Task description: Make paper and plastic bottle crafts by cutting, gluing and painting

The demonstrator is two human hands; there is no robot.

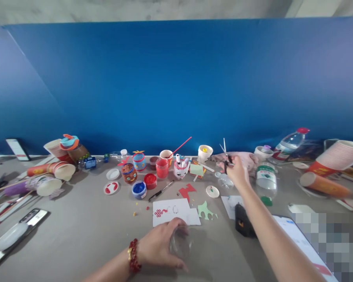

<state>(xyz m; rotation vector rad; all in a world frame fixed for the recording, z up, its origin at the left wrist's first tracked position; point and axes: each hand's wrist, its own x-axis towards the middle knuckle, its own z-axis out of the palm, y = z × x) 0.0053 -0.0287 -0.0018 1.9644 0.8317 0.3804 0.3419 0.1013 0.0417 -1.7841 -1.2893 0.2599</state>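
My left hand (157, 244), with a red beaded bracelet at the wrist, curves its thumb and fingers around a clear plastic cup-shaped piece (181, 243) at the front of the grey table. Farther back on the right, my right hand (237, 171) is closed on the black handles of a pair of scissors (225, 152), blades pointing up and away. Beneath that hand lies a clear plastic bottle piece (224, 180). White paper (176, 206) with a red knot drawing lies just beyond my left hand, next to a green paper scrap (206, 211) and a red one (187, 192).
Paint jars, blue (139, 190) and red (150, 181), stand mid-table near a marker cup (181, 171). A cut green-labelled bottle (266, 180), a black object (244, 222) and a phone (302, 246) lie right. Stacked paper cups (337, 158) sit far right; a blue panel (176, 86) rises behind.
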